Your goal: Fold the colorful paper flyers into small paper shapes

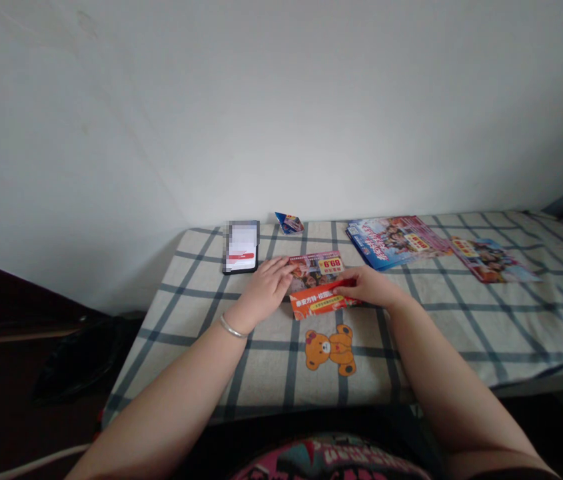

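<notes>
A colourful printed flyer (317, 305) lies on the checked tablecloth in front of me, its near part folded over so that an orange-red strip shows. My left hand (267, 288) rests flat at its left edge, fingers stretched out and touching the paper. At the right end of the fold, my right hand (365, 285) pinches the flyer between thumb and fingers. Beyond my left hand stands a phone (243, 247) with a lit screen. A small folded paper piece (290, 223) sits near the wall, to the right of the phone.
A stack of flyers (396, 240) lies at the back right, with another flyer piece (496, 260) farther right. The checked tablecloth (261, 373) carries a printed bear (331, 350). A white wall (281, 107) borders the table's far edge. A black bag (86, 357) is on the lower left.
</notes>
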